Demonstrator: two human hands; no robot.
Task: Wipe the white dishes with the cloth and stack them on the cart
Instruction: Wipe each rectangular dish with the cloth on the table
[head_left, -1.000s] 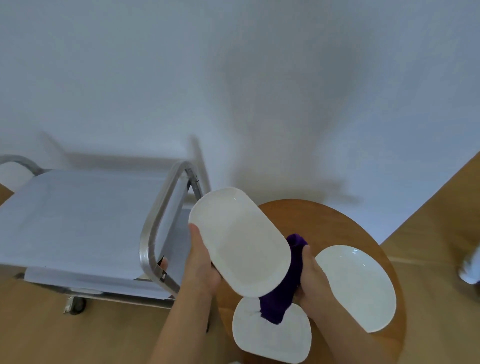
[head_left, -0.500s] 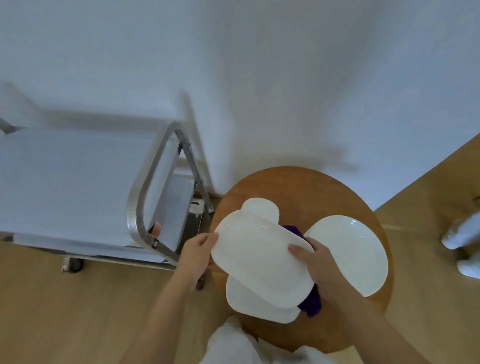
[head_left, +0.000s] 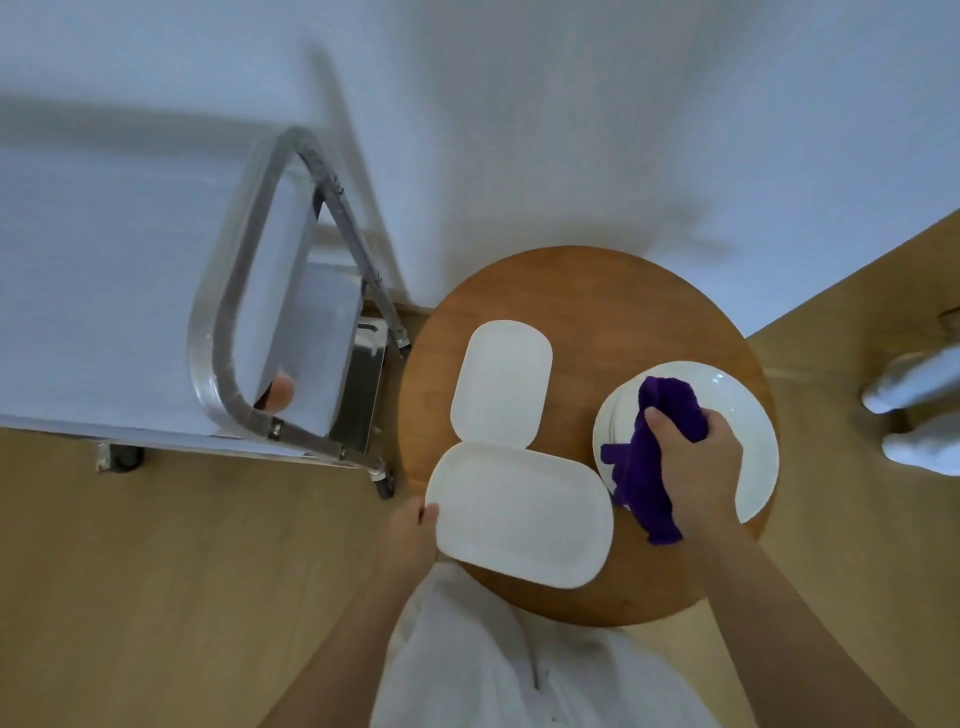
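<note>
Three white dishes are over the round wooden table (head_left: 613, 291). My left hand (head_left: 413, 535) holds the left edge of a rounded rectangular dish (head_left: 519, 514) at the table's near side. A second rectangular dish (head_left: 501, 384) lies flat behind it. My right hand (head_left: 698, 462) grips a purple cloth (head_left: 649, 462) over the round plate (head_left: 743, 410) on the right, which seems to top a small stack. The cart (head_left: 104, 270) with its white-covered top stands to the left.
The cart's metal handle (head_left: 228, 332) loops toward the table, its wheels on the wooden floor. A white wall runs behind. Someone's feet in white socks (head_left: 919, 415) stand at the far right. My white clothing fills the bottom centre.
The rectangular dish came down from in front of me to the table's near edge. My right hand left it and carried the cloth over to the round plate.
</note>
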